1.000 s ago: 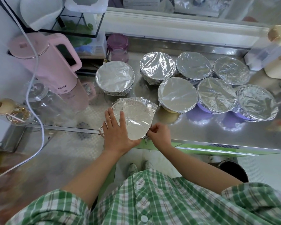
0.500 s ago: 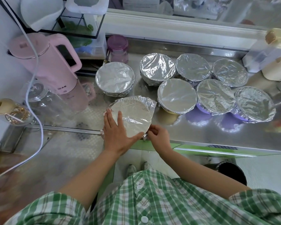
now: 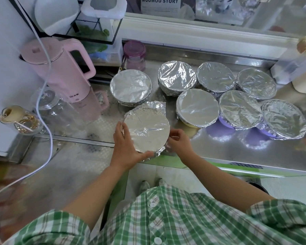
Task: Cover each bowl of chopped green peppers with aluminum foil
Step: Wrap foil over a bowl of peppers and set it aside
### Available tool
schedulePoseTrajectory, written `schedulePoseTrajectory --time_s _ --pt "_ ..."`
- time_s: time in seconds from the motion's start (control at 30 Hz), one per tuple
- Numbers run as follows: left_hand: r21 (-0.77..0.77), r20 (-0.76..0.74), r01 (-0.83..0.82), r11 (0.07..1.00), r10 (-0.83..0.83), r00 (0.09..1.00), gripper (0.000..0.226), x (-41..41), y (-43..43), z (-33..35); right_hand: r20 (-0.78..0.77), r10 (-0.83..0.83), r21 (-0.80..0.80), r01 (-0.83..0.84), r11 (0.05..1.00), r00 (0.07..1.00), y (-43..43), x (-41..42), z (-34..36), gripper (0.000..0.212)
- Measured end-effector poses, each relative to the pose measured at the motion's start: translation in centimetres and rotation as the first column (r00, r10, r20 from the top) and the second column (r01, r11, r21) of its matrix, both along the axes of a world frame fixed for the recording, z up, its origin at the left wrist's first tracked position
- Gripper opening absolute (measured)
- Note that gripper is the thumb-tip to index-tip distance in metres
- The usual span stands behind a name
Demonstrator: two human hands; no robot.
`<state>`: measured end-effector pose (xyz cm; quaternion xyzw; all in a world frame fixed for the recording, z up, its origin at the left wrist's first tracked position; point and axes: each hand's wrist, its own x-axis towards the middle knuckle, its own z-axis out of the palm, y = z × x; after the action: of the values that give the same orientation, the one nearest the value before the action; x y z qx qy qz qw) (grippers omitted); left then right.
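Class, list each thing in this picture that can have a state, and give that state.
Nearest round foil-topped bowl: covered, far foil corner unfolded.
Seven other round foil-wrapped bowls: tops covered.
Left hand: holds nearest bowl's rim.
Right hand: pinches its foil edge.
Pink plastic kettle: lid closed.
Purple-lidded clear jar: closed.

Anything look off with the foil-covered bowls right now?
Only the nearest foil-covered bowl: its foil corner on the far right sticks out unfolded while the left hand and right hand grip its rim. The seven other bowls look fully wrapped; no spills.
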<state>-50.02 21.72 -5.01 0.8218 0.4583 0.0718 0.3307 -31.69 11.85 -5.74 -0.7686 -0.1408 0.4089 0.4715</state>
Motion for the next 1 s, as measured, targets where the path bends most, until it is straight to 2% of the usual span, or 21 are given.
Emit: schedulePoseTrajectory --time_s 0.1,0.33,0.53,0.67,0.73,0.87,1.0 --pt "0.023 -0.076 0.012 1.000 -0.010 0.997 0.165 0.2 -0.1 -0.1 0.020 -0.036 -0.032 0.037 0.999 0.999 0.1 0.2 0.1 0.015" --pt "0.048 -0.090 -0.019 0.999 0.023 0.996 0.157 0.3 -0.6 0.2 0.090 -0.123 -0.023 0.126 0.992 0.988 0.3 0.0 0.1 0.017" --pt "0.033 -0.097 -0.052 0.998 0.055 0.994 0.157 0.7 -0.9 0.6 0.032 -0.211 0.038 0.209 0.977 0.977 0.0 -1.6 -0.6 0.017" --pt "0.028 -0.086 -0.072 0.997 0.074 0.994 0.158 1.0 -1.1 0.9 0.014 -0.101 0.098 0.099 0.990 0.995 -0.6 -2.8 -0.1 0.023" --pt "0.012 -0.067 -0.071 0.997 0.072 0.995 0.156 0.9 -1.2 1.1 0.009 -0.023 0.146 0.021 0.989 1.000 -0.9 -3.0 0.1 0.038" --pt "-0.042 -0.043 -0.056 0.998 0.054 0.998 0.156 -0.3 -1.2 1.4 0.030 0.002 0.150 -0.006 0.989 1.000 -0.3 -1.0 -0.1 0.049" --pt "0.140 -0.106 -0.029 0.990 0.044 0.993 0.152 -1.5 -0.7 0.8 0.024 0.111 0.135 -0.113 0.984 0.994 0.5 1.0 0.1 0.043"
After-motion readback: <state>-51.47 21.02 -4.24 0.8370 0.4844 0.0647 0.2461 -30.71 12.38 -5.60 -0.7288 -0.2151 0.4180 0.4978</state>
